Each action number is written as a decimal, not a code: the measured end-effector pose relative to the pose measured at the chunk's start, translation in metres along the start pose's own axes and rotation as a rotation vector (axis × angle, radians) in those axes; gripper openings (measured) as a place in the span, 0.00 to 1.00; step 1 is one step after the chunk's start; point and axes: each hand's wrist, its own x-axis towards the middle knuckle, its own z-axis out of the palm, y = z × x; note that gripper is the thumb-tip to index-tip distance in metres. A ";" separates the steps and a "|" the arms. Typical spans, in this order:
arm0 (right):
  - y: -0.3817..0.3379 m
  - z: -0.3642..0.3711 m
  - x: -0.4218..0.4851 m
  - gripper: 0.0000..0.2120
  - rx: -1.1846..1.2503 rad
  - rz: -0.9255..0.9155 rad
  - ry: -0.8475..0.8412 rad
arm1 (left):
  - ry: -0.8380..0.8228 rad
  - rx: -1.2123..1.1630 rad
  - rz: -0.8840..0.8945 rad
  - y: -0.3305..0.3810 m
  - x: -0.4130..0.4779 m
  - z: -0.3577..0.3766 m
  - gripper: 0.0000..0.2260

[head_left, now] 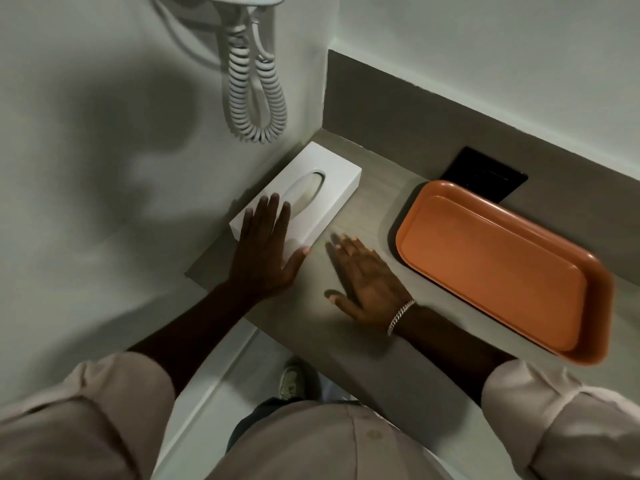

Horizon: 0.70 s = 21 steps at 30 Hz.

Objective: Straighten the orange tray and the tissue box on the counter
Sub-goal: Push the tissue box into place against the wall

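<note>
A white tissue box (311, 168) with an oval slot lies on the grey counter (367, 202), close against the left wall. My left hand (266, 247) rests flat on the box's near end, fingers spread, thumb at its near right corner. An empty orange tray (495, 265) lies to the right, its long side running along the dark backsplash, its near right corner at the counter's front edge. My right hand (367, 282) lies flat on the counter between box and tray, fingers apart, touching neither; it wears a silver bracelet.
A coiled white cord (256, 98) hangs on the left wall above the box. A black plate (485, 173) sits on the backsplash behind the tray. Below the counter's front edge I see the floor and a shoe (291, 379).
</note>
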 end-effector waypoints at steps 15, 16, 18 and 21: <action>0.018 -0.015 0.062 0.46 -0.307 -0.124 -0.110 | -0.125 0.110 0.033 -0.011 -0.049 0.006 0.40; 0.020 -0.016 0.063 0.46 -0.312 -0.129 -0.108 | -0.133 0.109 0.033 -0.012 -0.048 0.007 0.41; 0.023 -0.020 0.065 0.46 -0.303 -0.141 -0.103 | -0.147 0.102 0.033 -0.013 -0.044 0.008 0.42; 0.027 -0.025 0.072 0.45 -0.283 -0.140 -0.109 | -0.167 0.092 0.030 -0.014 -0.034 0.010 0.43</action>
